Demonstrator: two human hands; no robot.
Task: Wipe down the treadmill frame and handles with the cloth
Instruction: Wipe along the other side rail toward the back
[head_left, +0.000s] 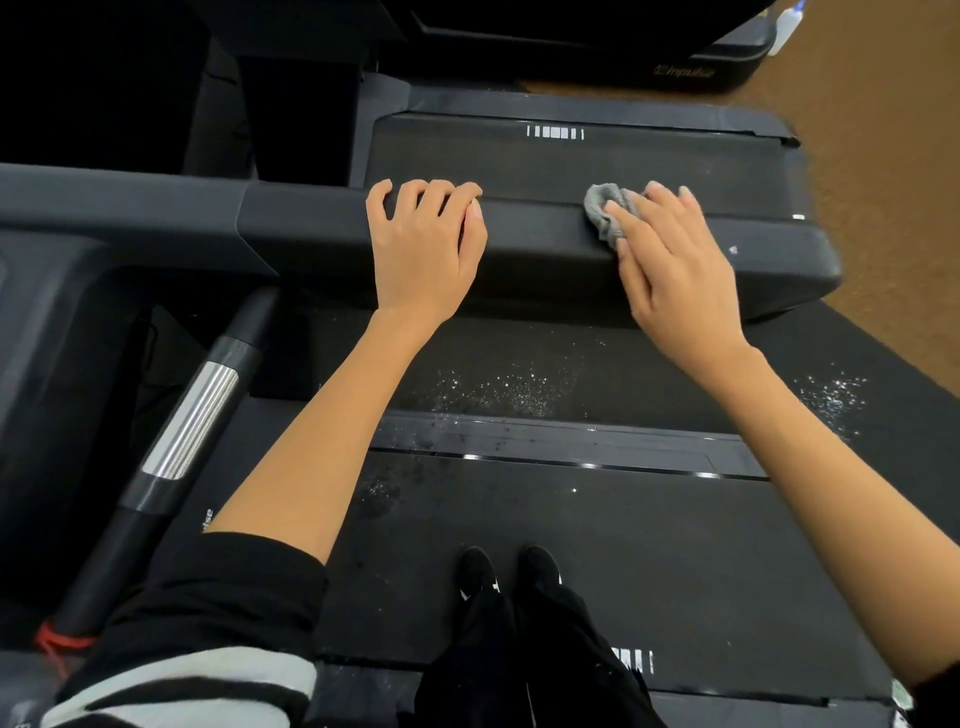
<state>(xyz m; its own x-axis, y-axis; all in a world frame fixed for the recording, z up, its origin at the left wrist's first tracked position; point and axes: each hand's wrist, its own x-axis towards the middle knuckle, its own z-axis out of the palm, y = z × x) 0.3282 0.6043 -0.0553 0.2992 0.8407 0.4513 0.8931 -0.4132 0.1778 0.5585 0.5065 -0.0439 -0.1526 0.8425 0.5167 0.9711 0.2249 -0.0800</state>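
Grey cloth (605, 213): bunched up, pinned on top of the dark handrail (545, 244), most of it poking out past the fingertips on the thumb side.
Right hand (670, 260): fingers straight and laid flat, pressing the cloth down onto the rail. No curl round it. Whether the thumb catches a fold underneath, can't tell, that side is hidden.
Left hand (423, 244): on the same rail, well to the left of the cloth. Fingers bent over the far edge, thumb along the top, gripping the rail.
Handrail: matte black plastic, runs left to right under both hands, rounded end just past the right hand. A few small white specks on it near that end.
Belt (597, 545): black, below both wrists. White dust speckles on the strip straight under the rail and on the mat to the right.
Shoes (506, 569): black pair on the belt, between the two forearms.
Left sleeve (208, 623): black with a pale stripe, pushed up to the elbow.
Grip bar (192, 415): black with a ribbed silver section, slanting down-left of the left forearm.
Floor (883, 156): brown carpet beyond the rail's right end.
Bottle (784, 28): white, far top right, small and blurry.
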